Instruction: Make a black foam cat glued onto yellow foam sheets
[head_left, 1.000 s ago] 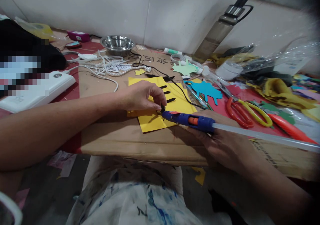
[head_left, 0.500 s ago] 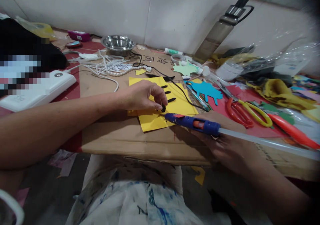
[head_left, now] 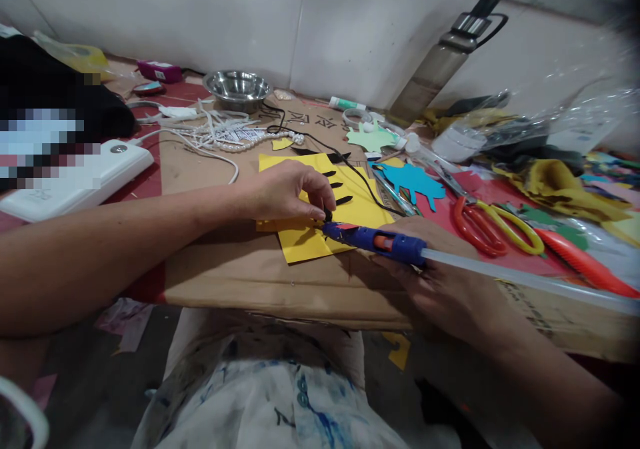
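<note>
My left hand (head_left: 295,192) pinches a small black piece (head_left: 328,214) between thumb and fingers above yellow paper (head_left: 305,246). Several black strips (head_left: 344,200) lie on the yellow sheets beside those fingers. My right hand (head_left: 435,276) is wrapped round a blue glue gun (head_left: 370,239), whose tip points left, close to the left fingertips. A long translucent glue stick (head_left: 500,272) sticks out of the gun's back end. Whether the tip touches the black piece cannot be made out.
Scissors (head_left: 483,226) and an orange-red tool (head_left: 585,259) lie at the right. Behind the paper are a blue cutout (head_left: 413,181), a green cutout (head_left: 371,137), a black cord and a metal bowl (head_left: 237,88). A bottle (head_left: 435,66) leans on the wall; a white power bank (head_left: 75,179) sits left.
My right hand has moved the glue gun slightly left, bringing its tip nearer the left fingertips. My left hand has hardly moved.
</note>
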Motion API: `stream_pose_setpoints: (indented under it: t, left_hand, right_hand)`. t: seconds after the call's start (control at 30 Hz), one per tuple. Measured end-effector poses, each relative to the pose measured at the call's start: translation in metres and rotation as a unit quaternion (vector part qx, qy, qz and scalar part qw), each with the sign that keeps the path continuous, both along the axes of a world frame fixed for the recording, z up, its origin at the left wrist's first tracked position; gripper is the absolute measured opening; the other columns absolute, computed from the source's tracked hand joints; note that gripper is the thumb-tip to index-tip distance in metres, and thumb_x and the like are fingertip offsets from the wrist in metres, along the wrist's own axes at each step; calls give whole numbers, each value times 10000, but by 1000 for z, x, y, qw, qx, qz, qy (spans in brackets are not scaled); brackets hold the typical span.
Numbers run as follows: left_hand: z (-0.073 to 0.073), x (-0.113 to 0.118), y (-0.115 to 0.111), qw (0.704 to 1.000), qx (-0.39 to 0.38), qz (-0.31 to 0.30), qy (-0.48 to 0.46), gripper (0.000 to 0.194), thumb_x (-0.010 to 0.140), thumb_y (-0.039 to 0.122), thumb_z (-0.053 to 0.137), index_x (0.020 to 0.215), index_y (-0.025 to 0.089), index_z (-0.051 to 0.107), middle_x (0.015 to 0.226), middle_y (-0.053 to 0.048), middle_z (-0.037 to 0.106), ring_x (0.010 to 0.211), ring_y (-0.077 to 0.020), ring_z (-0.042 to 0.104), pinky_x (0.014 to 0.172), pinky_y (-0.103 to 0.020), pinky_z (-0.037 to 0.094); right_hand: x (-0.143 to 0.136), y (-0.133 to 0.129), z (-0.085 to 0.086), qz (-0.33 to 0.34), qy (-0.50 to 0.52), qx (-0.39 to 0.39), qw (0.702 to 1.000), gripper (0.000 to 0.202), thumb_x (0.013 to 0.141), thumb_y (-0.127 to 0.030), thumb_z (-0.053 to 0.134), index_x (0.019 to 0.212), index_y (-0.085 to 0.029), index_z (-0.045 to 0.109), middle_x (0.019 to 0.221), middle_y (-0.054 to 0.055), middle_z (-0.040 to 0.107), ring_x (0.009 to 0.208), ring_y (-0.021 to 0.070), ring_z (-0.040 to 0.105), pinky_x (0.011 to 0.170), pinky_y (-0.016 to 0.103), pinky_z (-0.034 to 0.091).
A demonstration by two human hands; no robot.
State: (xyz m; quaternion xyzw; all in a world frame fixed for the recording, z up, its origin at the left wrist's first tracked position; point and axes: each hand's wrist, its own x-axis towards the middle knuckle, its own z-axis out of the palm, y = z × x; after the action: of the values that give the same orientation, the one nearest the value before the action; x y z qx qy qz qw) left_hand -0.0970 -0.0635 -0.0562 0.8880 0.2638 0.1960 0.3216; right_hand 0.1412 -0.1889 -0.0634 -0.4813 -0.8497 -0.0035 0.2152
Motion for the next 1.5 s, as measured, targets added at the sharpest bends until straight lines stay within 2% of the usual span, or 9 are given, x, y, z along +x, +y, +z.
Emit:
stream_pose_setpoints:
  t: [0.17, 0.4, 0.6, 0.8, 1.13, 1.27, 1.5]
  left_hand:
    - [1, 0, -1, 1000, 1, 8, 7, 175, 743, 169, 724, 912, 182, 769, 814, -3, 737, 745, -110, 676, 707, -200, 488]
    - [2, 1, -2, 1000, 6, 14, 5, 186, 735, 166, 726, 915, 182, 770, 802, 2, 736, 743, -109, 676, 703, -199, 493]
    - [0, 1, -1, 1000, 6, 18, 15, 206, 729, 194, 715, 926, 194, 775, 810, 4, 737, 757, -119, 679, 714, -210, 497]
    - [0, 0, 0, 1000, 3, 16, 19, 225, 728, 204, 721, 946, 188, 775, 816, -7, 742, 758, -125, 676, 718, -216, 488]
    - [0, 1, 0, 1000, -10, 17, 5, 208, 728, 191, 723, 929, 174, 773, 802, -10, 746, 760, -126, 681, 705, -207, 488]
    - [0, 0, 0, 1000, -13, 10, 11, 212, 722, 201, 725, 928, 184, 774, 798, -2, 748, 745, -121, 683, 690, -198, 491]
    - [0, -1, 0, 1000, -6, -11, 5, 198, 720, 197, 740, 914, 188, 774, 812, -4, 748, 740, -116, 682, 700, -193, 490]
  right_hand:
    - [1, -1, -2, -12, -22, -6, 1000, 225, 985, -303, 433, 995, -221, 642, 942, 80, 706, 881, 252, 669, 730, 385, 533]
    - [-5, 0, -2, -6, -14, 52, 999, 154, 962, -263, 488, 986, -224, 634, 897, 78, 710, 847, 244, 681, 723, 370, 539]
    - [-2, -1, -4, 6, -2, 28, 1000, 182, 958, -275, 473, 990, -239, 649, 917, 69, 714, 866, 247, 682, 728, 381, 553]
    - [2, -5, 1, -14, -11, 2, 1000, 231, 951, -263, 453, 981, -260, 682, 936, 87, 713, 889, 277, 681, 746, 415, 557]
    - [7, -8, -3, -35, -13, -17, 999, 242, 948, -287, 460, 1032, -301, 687, 946, 64, 715, 897, 288, 684, 742, 420, 558]
    - [5, -10, -2, -40, -26, -13, 999, 247, 954, -294, 452, 1024, -306, 689, 904, 64, 709, 875, 288, 687, 705, 412, 556]
    - [7, -11, -6, -12, -20, 6, 1000, 247, 958, -254, 451, 1038, -304, 680, 959, 61, 712, 936, 277, 689, 785, 408, 563]
